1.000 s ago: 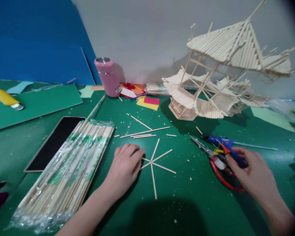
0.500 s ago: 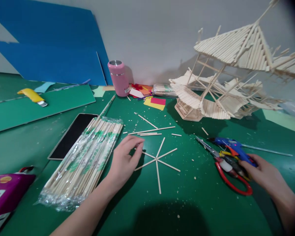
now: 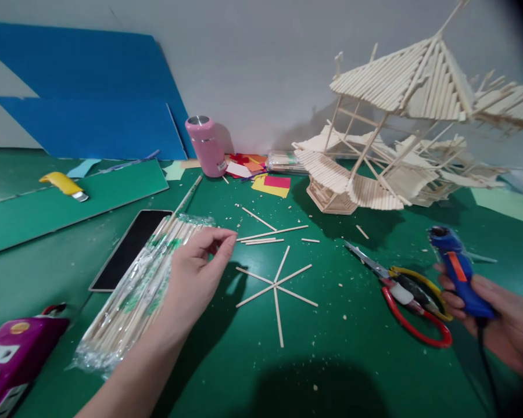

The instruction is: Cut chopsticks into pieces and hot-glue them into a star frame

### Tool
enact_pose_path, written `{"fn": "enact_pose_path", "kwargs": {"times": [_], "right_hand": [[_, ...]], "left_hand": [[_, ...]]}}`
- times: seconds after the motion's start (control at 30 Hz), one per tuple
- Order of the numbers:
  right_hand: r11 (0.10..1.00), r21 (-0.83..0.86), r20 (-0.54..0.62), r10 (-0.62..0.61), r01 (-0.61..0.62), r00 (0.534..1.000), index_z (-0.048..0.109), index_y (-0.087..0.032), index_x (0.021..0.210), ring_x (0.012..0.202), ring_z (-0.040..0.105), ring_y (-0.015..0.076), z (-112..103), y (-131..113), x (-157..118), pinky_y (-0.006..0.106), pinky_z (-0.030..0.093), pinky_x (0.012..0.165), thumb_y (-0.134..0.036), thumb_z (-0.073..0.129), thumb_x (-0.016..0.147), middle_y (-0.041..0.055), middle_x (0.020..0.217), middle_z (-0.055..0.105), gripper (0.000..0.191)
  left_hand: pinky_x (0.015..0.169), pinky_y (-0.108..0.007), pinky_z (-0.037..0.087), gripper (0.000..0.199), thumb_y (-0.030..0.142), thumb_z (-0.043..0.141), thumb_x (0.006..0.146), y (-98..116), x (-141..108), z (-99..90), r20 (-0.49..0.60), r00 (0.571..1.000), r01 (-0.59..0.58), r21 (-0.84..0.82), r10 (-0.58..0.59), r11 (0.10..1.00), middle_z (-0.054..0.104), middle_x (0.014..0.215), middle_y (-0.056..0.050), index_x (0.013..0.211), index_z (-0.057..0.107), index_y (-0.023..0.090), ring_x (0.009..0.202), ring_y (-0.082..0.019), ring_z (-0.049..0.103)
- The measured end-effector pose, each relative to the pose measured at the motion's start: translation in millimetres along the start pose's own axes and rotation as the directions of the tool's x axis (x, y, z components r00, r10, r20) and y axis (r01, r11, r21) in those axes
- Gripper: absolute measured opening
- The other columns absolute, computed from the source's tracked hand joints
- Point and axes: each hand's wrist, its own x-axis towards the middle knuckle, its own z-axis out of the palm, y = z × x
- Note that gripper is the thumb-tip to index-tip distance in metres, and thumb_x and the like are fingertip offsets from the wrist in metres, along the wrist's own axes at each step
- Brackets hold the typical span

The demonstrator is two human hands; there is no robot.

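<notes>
Over the right of the worktop [image 3: 226, 377], the person's right hand [image 3: 501, 316] is grasping a blue glue gun [image 3: 461, 276]. Beside a six-armed star of thin sticks [image 3: 275, 285], the left hand [image 3: 196, 270] is hovering, fingers pinching together; whether they are holding anything cannot be told. Beyond, a stick-built model [image 3: 396, 81] is standing.

A plain grey wall [image 3: 253, 69] stands behind the green table [image 3: 226, 360]
</notes>
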Motion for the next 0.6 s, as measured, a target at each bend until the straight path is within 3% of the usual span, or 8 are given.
{"fn": "enact_pose_path", "kwargs": {"times": [0.07,0.13,0.23,0.33,0.4,0.5,0.6], "right_hand": [[0.923,0.328,0.193,0.146,-0.204,0.97,0.062,-0.026,0.085,0.05,0.052,0.0199,7.1,-9.1,-8.4,0.033,0.04,0.044,-0.048,0.046,0.077,0.0077,0.058,0.052,0.028],[0.848,0.432,0.312,0.179,-0.307,0.933,0.061,-0.027,0.087,0.053,0.05,0.0207,16.6,-21.5,-17.9,0.033,0.038,0.044,-0.044,0.055,0.072,0.0078,0.061,0.052,0.024],[0.867,0.432,0.366,0.084,-0.249,0.927,0.059,-0.026,0.088,0.054,0.048,0.0199,32.2,-40.6,-30.2,0.034,0.04,0.048,-0.04,0.059,0.07,0.0072,0.067,0.054,0.023],[0.913,0.374,0.448,-0.023,-0.165,0.894,0.056,-0.026,0.092,0.052,0.046,0.0163,44.8,-50.4,-36.4,0.034,0.042,0.051,-0.039,0.054,0.075,0.0084,0.083,0.057,0.021],[0.944,0.313,0.468,-0.057,-0.105,0.882,0.053,-0.027,0.095,0.052,0.046,0.0158,50.8,-49.9,-37.5,0.031,0.043,0.052,-0.037,0.051,0.078,0.0042,0.076,0.056,0.019],[0.977,0.213,0.483,-0.079,-0.029,0.872,0.048,-0.028,0.096,0.054,0.048,0.0161,58.4,-45.2,-37.3,0.028,0.044,0.052,-0.035,0.052,0.079,-0.0023,0.06,0.05,0.019],[0.989,0.146,0.504,-0.091,0.02,0.859,0.048,-0.025,0.087,0.053,0.05,0.0153,66.7,-45.5,-37.7,0.026,0.046,0.05,-0.034,0.053,0.078,-0.0031,0.06,0.051,0.014]], "left_hand": [[0.06,-0.025,0.041,0.011,0.027,0.054,0.076,4.1,3.0,5.5,0.094,0.995,-0.038,0.075,0.031,0.996,0.06,0.073,0.0,0.077,0.061,0.019,0.066,-0.012,0.053],[0.059,-0.025,0.041,0.013,0.026,0.051,0.077,8.1,6.5,12.4,0.196,0.979,-0.082,0.109,0.059,0.991,0.059,0.069,0.0,0.073,0.061,0.018,0.064,-0.012,0.053],[0.059,-0.024,0.042,0.015,0.024,0.048,0.077,12.3,12.5,24.1,0.333,0.938,-0.148,0.152,0.09,0.977,0.059,0.069,-0.001,0.071,0.06,0.017,0.064,-0.012,0.053],[0.057,-0.023,0.041,0.016,0.022,0.047,0.078,13.0,18.4,37.4,0.503,0.86,-0.256,0.281,0.085,0.925,0.06,0.07,-0.001,0.071,0.06,0.016,0.064,-0.011,0.054],[0.054,-0.023,0.039,0.017,0.023,0.048,0.077,11.3,21.5,46.8,0.574,0.817,-0.31,0.342,0.064,0.887,0.06,0.068,-0.001,0.067,0.06,0.017,0.061,-0.012,0.053],[0.05,-0.025,0.035,0.02,0.026,0.049,0.076,7.3,24.5,60.1,0.602,0.798,-0.334,0.415,0.02,0.847,0.06,0.063,-0.003,0.061,0.06,0.017,0.056,-0.014,0.052],[0.053,-0.029,0.035,0.024,0.029,0.048,0.076,5.0,26.0,71.0,0.599,0.801,-0.351,0.501,-0.023,0.791,0.06,0.062,-0.005,0.059,0.059,0.016,0.057,-0.017,0.053]]}}
